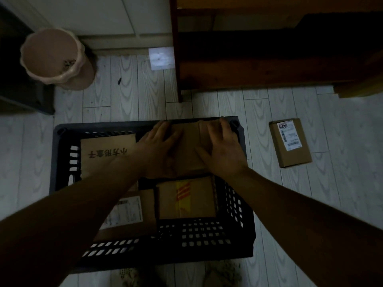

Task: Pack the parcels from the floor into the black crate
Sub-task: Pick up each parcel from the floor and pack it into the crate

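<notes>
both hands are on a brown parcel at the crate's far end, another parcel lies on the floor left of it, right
No: the head view shows the floor parcel right of the black crate. Left hand and right hand are on the brown parcel.

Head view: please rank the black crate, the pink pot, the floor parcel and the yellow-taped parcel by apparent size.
1. black crate
2. pink pot
3. yellow-taped parcel and floor parcel: these look alike, and the taped one is nearer the camera, so I leave them unranked.
</notes>
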`<action>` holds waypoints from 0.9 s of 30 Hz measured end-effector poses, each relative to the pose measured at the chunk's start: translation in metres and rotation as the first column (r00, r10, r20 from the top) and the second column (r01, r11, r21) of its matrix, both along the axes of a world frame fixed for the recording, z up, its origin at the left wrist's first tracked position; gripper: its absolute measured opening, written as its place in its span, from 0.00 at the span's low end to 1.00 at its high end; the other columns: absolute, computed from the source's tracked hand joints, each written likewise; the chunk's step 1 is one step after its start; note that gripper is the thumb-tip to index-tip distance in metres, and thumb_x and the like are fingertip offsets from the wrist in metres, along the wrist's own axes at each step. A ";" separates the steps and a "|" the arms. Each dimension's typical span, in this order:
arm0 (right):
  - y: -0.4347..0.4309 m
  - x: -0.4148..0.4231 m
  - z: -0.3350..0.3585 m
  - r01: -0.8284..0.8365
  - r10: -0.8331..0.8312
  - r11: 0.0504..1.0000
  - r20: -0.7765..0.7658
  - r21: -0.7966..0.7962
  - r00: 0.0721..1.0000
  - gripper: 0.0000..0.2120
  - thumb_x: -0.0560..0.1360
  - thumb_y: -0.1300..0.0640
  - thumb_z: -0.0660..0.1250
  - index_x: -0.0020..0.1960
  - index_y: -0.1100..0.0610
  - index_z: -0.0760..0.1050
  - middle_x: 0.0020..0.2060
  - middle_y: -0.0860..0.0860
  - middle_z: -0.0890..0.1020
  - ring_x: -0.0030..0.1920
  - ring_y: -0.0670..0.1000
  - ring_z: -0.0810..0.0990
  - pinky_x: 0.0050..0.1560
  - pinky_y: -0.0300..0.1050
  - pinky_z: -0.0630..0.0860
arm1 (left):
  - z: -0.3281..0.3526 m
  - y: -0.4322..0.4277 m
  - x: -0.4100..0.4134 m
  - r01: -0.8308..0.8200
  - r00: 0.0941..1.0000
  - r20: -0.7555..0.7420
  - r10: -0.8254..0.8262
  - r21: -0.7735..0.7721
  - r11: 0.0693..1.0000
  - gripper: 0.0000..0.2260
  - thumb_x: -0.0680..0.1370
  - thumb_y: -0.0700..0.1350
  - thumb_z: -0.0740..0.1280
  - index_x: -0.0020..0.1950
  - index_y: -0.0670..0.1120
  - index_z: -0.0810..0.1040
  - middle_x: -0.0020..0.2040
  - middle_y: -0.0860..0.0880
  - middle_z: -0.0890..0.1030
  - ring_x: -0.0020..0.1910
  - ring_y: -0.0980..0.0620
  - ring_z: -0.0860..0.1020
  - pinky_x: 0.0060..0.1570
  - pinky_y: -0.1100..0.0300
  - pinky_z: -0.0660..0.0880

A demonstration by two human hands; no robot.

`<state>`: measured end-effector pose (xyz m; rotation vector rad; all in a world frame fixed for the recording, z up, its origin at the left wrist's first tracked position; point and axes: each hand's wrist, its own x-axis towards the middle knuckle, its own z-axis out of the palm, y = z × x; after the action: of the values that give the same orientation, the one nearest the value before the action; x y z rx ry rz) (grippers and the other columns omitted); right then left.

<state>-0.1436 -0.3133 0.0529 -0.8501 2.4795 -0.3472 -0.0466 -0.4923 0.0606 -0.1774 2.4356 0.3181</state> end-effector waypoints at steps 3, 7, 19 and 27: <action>0.013 0.004 -0.011 0.019 -0.019 0.998 0.001 0.062 1.000 0.35 0.78 0.40 0.58 0.78 0.52 0.49 0.77 0.54 0.48 0.70 0.59 0.60 0.66 0.52 0.66 | -0.010 0.010 -0.005 0.045 0.999 0.006 -0.046 0.019 0.999 0.52 0.68 0.67 0.68 0.76 0.53 0.35 0.76 0.44 0.34 0.74 0.43 0.32 0.71 0.42 0.40; 0.037 0.003 -0.024 -0.064 0.085 0.976 -0.094 0.207 0.992 0.36 0.77 0.36 0.47 0.78 0.51 0.43 0.78 0.55 0.45 0.76 0.60 0.47 0.73 0.58 0.49 | -0.032 0.030 -0.005 0.113 0.990 -0.078 -0.118 -0.062 0.992 0.52 0.68 0.70 0.64 0.74 0.53 0.30 0.75 0.43 0.30 0.69 0.46 0.26 0.66 0.46 0.32; 0.040 -0.003 0.039 -0.123 0.060 0.939 0.200 0.321 0.978 0.36 0.79 0.37 0.50 0.77 0.49 0.34 0.76 0.54 0.34 0.76 0.58 0.35 0.74 0.57 0.39 | 0.029 0.026 0.008 -0.116 0.992 0.041 0.119 -0.063 0.991 0.43 0.71 0.72 0.54 0.75 0.57 0.34 0.76 0.46 0.33 0.74 0.45 0.32 0.71 0.40 0.37; 0.079 0.021 0.227 -0.087 0.015 0.949 0.234 0.303 0.972 0.35 0.79 0.36 0.47 0.78 0.50 0.38 0.77 0.55 0.39 0.77 0.57 0.39 0.76 0.55 0.41 | 0.226 0.049 0.072 -0.466 0.885 0.068 0.461 0.101 0.879 0.38 0.74 0.70 0.53 0.77 0.56 0.39 0.78 0.46 0.38 0.76 0.46 0.38 0.74 0.44 0.44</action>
<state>-0.1227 -0.2346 0.2797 -0.6979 2.2142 -0.0276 0.0259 -0.4430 0.2863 -0.7174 2.2997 0.6571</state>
